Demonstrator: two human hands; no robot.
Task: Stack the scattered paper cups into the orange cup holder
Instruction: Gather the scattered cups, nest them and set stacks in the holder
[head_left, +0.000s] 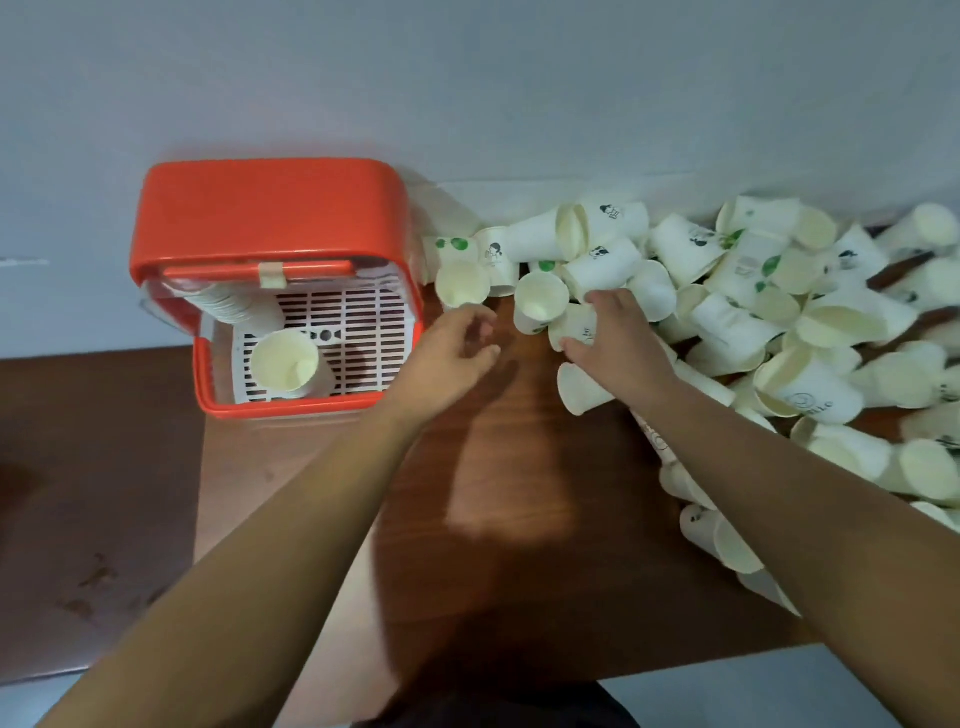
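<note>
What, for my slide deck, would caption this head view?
Right hand grips a paper cup from the scattered heap; left hand reaches beside the orange cup holder.

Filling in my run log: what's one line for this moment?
left hand empty | right hand grips cup | holder holds stack

The cup holder (270, 208) sits at the surface's (519, 519) left rear against the wall (467, 78), a cup stack (284, 361) in its front left corner — to its right the scattered cups (753, 291) lie heaped along the wall and forward.
</note>
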